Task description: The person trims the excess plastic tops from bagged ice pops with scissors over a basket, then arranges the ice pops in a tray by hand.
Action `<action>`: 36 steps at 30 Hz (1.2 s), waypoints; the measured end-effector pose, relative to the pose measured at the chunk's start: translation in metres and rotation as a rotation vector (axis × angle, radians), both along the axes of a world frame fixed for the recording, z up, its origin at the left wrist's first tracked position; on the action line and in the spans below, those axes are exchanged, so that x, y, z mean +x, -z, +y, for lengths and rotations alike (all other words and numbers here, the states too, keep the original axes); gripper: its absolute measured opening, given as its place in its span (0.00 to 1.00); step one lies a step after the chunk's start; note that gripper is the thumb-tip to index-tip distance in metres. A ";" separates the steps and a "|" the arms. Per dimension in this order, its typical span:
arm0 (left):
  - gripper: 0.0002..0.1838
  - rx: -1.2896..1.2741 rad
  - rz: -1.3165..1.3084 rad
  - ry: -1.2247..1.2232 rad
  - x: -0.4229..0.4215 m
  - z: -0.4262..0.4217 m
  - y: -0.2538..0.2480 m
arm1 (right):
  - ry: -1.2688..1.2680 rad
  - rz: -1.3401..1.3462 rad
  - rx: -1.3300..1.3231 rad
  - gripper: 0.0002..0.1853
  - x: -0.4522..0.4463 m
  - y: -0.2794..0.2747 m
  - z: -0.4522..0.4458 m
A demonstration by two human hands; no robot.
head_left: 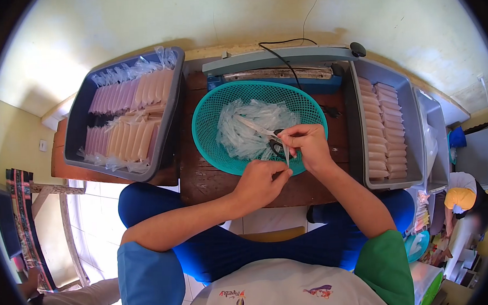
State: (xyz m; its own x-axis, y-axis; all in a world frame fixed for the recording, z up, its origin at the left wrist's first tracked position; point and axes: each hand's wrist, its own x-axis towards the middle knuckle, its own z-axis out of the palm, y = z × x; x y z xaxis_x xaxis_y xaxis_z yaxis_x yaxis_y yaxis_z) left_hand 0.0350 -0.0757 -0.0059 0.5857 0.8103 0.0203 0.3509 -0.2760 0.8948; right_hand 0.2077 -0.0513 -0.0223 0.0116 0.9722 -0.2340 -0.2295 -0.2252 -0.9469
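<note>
A turquoise mesh basket [200, 102] sits on the brown wooden table, with a heap of clear plastic pieces [237, 133] inside. Scissors [256, 126] with black handles lie on the heap, below and beside my right hand. Over the basket's front edge, my left hand [262, 182] pinches the lower end of a thin clear plastic strip [287, 156]. The fingertips of my right hand [306, 144] are closed round its upper end.
A grey tray [166, 115] of filled pink and purple tubes stands left, another tray [416, 136] right. Behind the basket is a blue sealing machine [284, 74] with a cable. People are at the far right [462, 195] and lower left [80, 302].
</note>
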 end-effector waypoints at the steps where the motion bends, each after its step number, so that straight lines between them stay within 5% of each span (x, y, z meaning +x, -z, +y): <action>1: 0.10 -0.005 -0.003 0.007 0.000 0.000 0.000 | -0.001 0.009 -0.002 0.06 0.000 0.000 0.000; 18: 0.13 -0.253 -0.018 0.014 -0.001 0.002 0.005 | -0.035 0.078 -0.027 0.05 -0.001 0.003 0.002; 30: 0.14 -0.653 -0.220 0.000 -0.006 0.011 0.007 | 0.003 0.185 -0.130 0.20 0.010 -0.012 0.011; 36: 0.15 -0.717 -0.412 -0.054 -0.009 0.021 0.006 | -0.181 0.279 -0.142 0.21 -0.002 -0.016 0.002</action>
State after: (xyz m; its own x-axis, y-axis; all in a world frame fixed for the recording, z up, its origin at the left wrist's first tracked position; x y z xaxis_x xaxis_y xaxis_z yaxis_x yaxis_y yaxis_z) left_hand 0.0259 -0.0551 -0.0124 0.6040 0.7353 -0.3075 -0.0474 0.4182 0.9071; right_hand 0.2059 -0.0488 -0.0062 -0.2415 0.9100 -0.3370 -0.4192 -0.4111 -0.8095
